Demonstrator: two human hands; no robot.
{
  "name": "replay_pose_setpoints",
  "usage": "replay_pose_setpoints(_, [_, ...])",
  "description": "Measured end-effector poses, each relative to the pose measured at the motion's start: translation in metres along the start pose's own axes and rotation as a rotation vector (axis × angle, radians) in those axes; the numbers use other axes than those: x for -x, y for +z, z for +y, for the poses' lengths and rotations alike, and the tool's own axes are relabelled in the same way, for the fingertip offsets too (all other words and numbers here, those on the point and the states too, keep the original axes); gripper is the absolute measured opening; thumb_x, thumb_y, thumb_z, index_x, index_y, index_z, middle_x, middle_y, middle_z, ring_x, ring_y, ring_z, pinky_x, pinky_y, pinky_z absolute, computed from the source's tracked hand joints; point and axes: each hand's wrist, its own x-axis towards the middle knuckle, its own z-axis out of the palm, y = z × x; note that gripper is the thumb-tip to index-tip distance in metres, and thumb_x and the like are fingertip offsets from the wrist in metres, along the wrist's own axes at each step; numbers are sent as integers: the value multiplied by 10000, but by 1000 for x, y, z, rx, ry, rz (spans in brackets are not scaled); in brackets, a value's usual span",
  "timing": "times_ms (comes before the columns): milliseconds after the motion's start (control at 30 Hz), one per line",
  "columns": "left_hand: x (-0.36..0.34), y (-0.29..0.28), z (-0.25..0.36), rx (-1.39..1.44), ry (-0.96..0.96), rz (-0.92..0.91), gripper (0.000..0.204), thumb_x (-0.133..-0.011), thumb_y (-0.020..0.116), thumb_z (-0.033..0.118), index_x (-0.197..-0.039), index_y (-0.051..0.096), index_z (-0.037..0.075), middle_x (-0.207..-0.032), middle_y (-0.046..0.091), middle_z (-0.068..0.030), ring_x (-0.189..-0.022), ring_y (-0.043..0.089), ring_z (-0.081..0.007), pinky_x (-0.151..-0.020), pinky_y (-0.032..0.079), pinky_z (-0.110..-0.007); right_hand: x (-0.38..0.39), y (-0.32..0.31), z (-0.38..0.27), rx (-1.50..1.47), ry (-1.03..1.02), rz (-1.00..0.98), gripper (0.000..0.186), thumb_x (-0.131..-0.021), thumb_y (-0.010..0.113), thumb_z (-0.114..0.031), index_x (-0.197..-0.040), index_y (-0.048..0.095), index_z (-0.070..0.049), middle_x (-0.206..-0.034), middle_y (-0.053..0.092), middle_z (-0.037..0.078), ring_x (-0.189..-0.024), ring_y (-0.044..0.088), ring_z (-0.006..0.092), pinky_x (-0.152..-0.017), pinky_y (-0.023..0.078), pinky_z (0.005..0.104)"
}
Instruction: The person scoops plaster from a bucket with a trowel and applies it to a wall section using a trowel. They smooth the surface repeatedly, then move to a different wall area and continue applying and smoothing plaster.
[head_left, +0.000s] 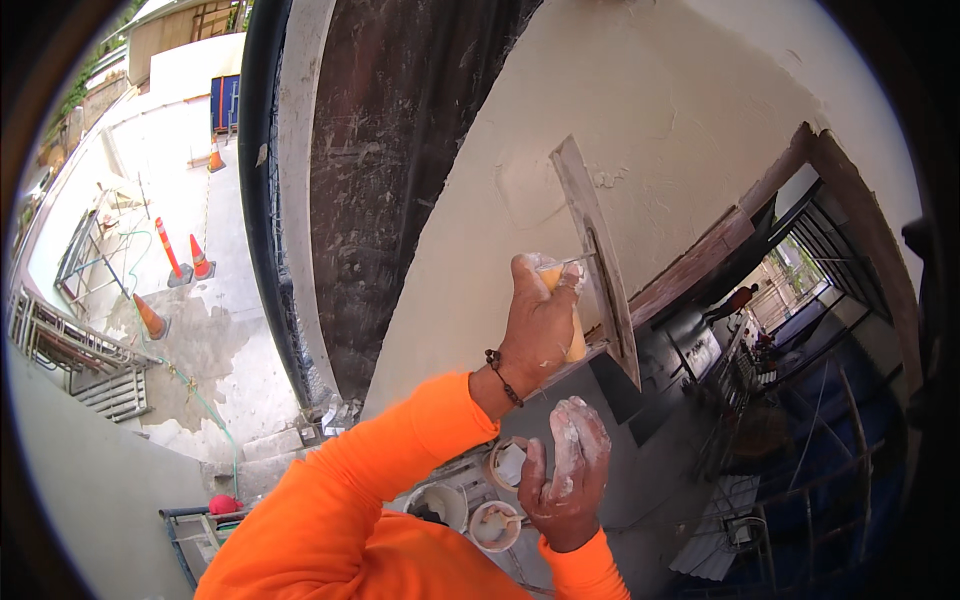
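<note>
My left hand (535,330), dusted with white and banded by a dark bracelet, is closed around the yellow handle (577,335) of a plastering trowel. The long metal trowel blade (590,240) stands edge-on at the pale plastered wall (660,130). Ridges of wet-looking plaster show just right of the blade. Lower down, my right hand (566,475) is off the trowel, its thumb apart from its whitened, slightly bent fingers. Nothing shows in it. Below the hands are a white bucket (440,498) and a smaller tub (495,527) of pale material.
A dark rough strip (375,170) borders the plaster on the left. At right is a brown-framed opening (740,225), with a distant person (735,303) and metal frames beyond. Outside on the left are an orange cone (150,317), stacked metal scaffold frames (75,345) and a green hose (205,405).
</note>
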Motion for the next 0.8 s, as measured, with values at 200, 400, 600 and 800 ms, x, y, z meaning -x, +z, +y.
replay_pose_setpoints(200, [22,-64,-22,363,-294,3,201,-1082,518,228,-1218,422,116,-1037,514,-41,-952,538,-159,-843,509,-346,-55,31,9,37,14,-231,529,-904,595,14,-1406,454,101,-1331,525,274,-1218,559,450,-1045,484,495])
replay_pose_setpoints(400, [32,-93,-38,602,-392,80,165,-1095,469,216,-1219,481,107,-1130,564,-41,-1065,557,-180,-995,491,-368,-74,70,20,-51,162,-601,449,-873,572,-4,-1292,494,137,-1170,578,273,-1068,645,393,-831,561,452])
replay_pose_setpoints(600, [17,-122,-46,471,-367,-47,204,-1101,466,244,-1256,476,113,-1252,548,-37,-1166,527,-178,-1053,435,-361,-94,99,26,173,60,-601,363,-857,638,-68,-1179,571,87,-818,657,173,-706,713,321,-599,558,398])
replay_pose_setpoints(800, [10,-167,-64,190,-388,82,383,-1082,498,396,-1357,439,136,-1372,493,-58,-1259,446,-212,-1049,378,-429,-135,129,43,237,85,-558,251,-895,635,-119,-1088,598,37,-754,697,147,-661,734,300,-567,564,383])
